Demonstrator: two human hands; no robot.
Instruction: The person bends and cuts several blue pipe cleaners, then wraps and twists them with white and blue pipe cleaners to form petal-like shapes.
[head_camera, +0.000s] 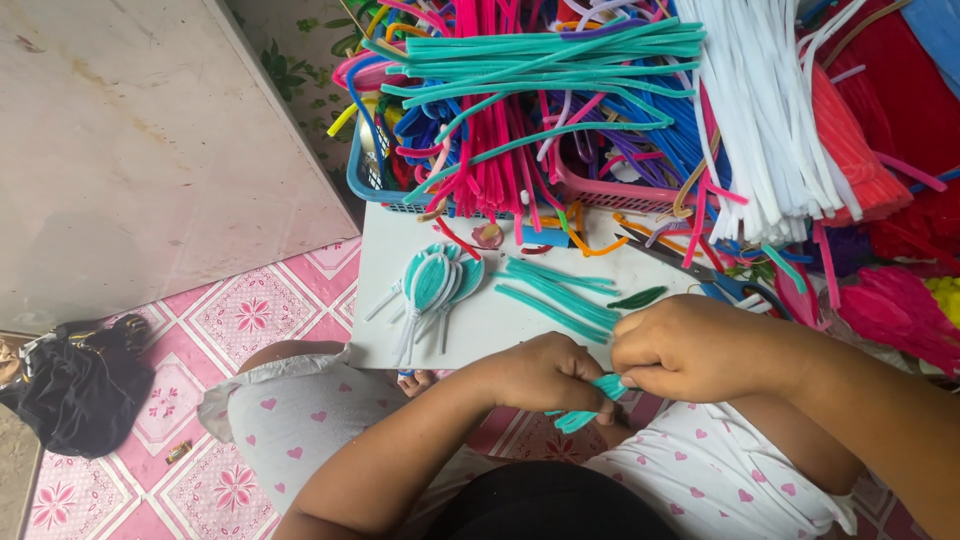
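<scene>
Two bare hands are seen working together just off the near edge of a low white rectangular board (480, 330), above the person's lap. A short teal fuzzy pipe-cleaner piece (590, 403) is pinched between them: the left hand (545, 375) is closed around its lower part, whose end sticks out below the fist, and the right hand (700, 350) is closed on its upper end with fingertips pressed together. The two hands are touching at the knuckles.

On the board, a cluster of finished teal-and-white leaf shapes with white wire stems (430, 285) is laid towards the left edge. A small bundle of cut teal pipe-cleaner lengths (555, 292) lies near the middle, with a single dark green leaf-shaped piece (637, 297) just beside it. Blue-handled scissors (735, 288) are set towards the right edge.

Along the far edge, a blue plastic basket (365, 180) and a pink plastic basket (610, 193) are heaped with pipe cleaners in many colours, and a thick bundle of white pipe cleaners (760, 110) is draped over them.
</scene>
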